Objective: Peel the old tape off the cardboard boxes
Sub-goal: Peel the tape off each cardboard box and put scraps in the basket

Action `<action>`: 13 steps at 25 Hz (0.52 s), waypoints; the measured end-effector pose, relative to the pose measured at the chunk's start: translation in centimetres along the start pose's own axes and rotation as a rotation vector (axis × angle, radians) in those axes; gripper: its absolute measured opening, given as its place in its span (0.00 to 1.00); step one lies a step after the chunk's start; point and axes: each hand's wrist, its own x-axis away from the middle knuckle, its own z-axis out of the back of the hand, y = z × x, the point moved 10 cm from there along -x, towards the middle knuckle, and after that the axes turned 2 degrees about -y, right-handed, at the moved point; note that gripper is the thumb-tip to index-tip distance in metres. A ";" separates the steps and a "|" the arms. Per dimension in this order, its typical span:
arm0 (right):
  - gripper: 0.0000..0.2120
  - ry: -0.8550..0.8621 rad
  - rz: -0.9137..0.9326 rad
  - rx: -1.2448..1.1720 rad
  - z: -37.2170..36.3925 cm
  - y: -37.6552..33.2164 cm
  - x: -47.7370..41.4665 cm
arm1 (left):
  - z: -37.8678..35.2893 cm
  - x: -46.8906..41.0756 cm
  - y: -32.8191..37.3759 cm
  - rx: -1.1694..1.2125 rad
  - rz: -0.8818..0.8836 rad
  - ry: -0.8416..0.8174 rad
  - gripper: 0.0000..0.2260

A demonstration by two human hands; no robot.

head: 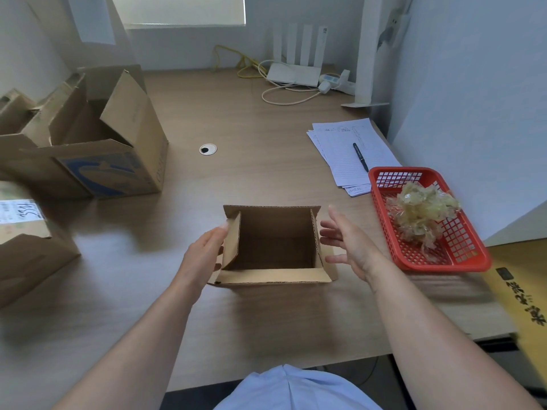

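Observation:
A small open cardboard box [275, 270] stands upright on the wooden table in front of me, flaps up, empty inside. My left hand [204, 253] lies against the box's left side, fingers touching the left flap. My right hand [349, 244] hovers just right of the box with fingers spread and straight, holding nothing. A wad of crumpled clear tape [420, 214] lies in the red mesh basket [467, 261] to the right.
A large open box with blue print [97, 161] stands at the left, more cardboard boxes [26, 247] beside it. Papers with a black pen [361, 156] lie behind the basket. A router and cables [293, 75] sit at the back. A yellow box [524, 306] is at the right edge.

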 end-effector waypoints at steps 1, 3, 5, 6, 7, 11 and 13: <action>0.33 -0.036 -0.070 -0.055 -0.4 0.6 -0.4 | 0.1 -0.2 -0.3 0.066 0.055 0.009 0.25; 0.40 -0.121 -0.189 -0.138 -1.5 1.8 -0.8 | -0.4 -0.3 -1.2 0.180 0.200 -0.011 0.33; 0.41 -0.161 -0.233 -0.150 -2.3 2.3 -1.0 | -1.4 -0.2 -1.7 0.161 0.278 -0.071 0.38; 0.42 -0.165 -0.231 -0.148 -2.5 2.3 -1.0 | -1.8 -0.3 -1.7 0.127 0.284 -0.088 0.39; 0.41 -0.165 -0.217 -0.152 -2.5 2.1 -1.1 | -1.9 -0.4 -1.4 0.113 0.274 -0.090 0.38; 0.37 -0.113 0.001 -0.271 -1.3 -0.8 -1.7 | -1.3 -1.3 1.6 0.281 0.114 -0.076 0.42; 0.33 -0.073 0.132 -0.408 -0.5 -2.5 -1.8 | -0.9 -1.7 3.2 0.406 0.021 -0.083 0.42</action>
